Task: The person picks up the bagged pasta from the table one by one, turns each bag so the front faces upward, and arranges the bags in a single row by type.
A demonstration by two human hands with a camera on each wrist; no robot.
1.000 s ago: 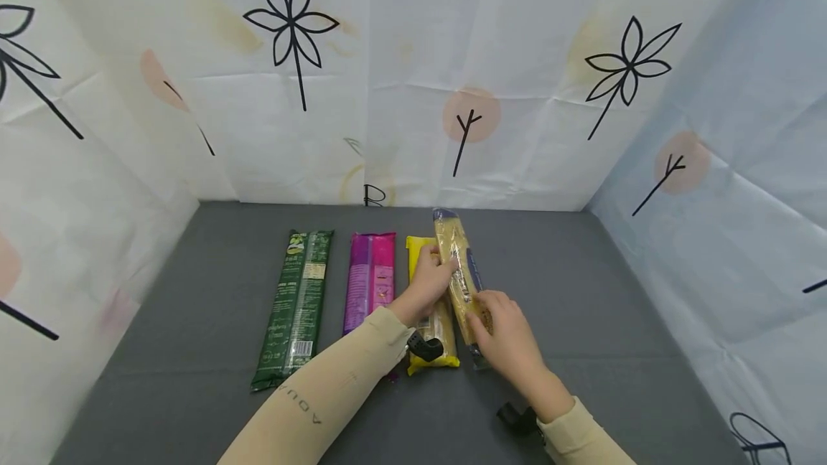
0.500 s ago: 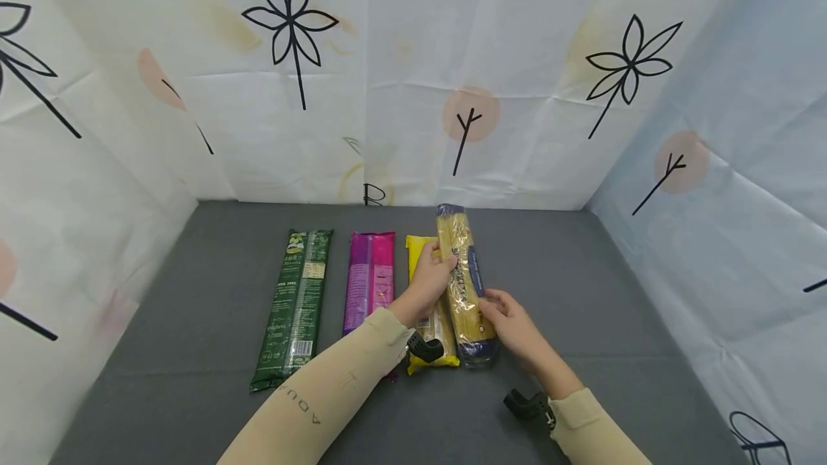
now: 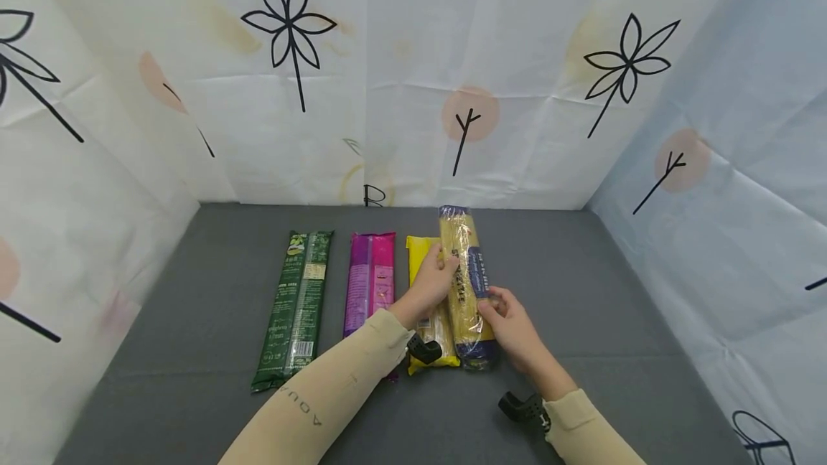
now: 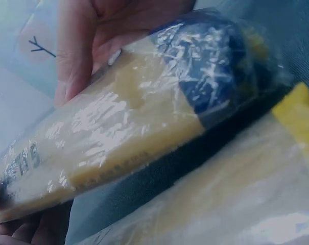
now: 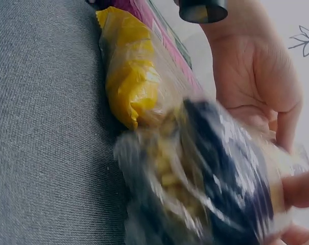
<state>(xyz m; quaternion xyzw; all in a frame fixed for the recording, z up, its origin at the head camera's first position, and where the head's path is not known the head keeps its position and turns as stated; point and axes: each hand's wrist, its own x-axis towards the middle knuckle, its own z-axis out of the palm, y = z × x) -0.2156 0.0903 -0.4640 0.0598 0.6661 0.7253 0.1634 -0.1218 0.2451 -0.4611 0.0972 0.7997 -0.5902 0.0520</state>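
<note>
A clear packet of spaghetti with dark blue ends [image 3: 463,300] is held between both hands in the head view. My left hand [image 3: 431,280] pinches its left side, thumb on the front. On the lower right side, my right hand [image 3: 514,321] grips it with the thumb over the front. The left wrist view shows the packet [image 4: 128,112] raised at a slant above a yellow-ended pasta packet [image 4: 231,189]. Close in the right wrist view is its blue lower end [image 5: 231,168], blurred. The yellow packet [image 3: 439,336] lies just left of it, partly hidden by the left hand.
A purple and pink packet [image 3: 370,278] and a long green packet [image 3: 297,307] lie to the left on the grey tabletop [image 3: 568,271]. The left forearm covers the lower part of the purple one. A patterned white cloth [image 3: 407,92] hangs behind and at the sides.
The spaghetti packet has turned so its printed front faces up, and its top has swung slightly right. My right hand shifted outward a little to its edge. My left hand stayed nearly in place.
</note>
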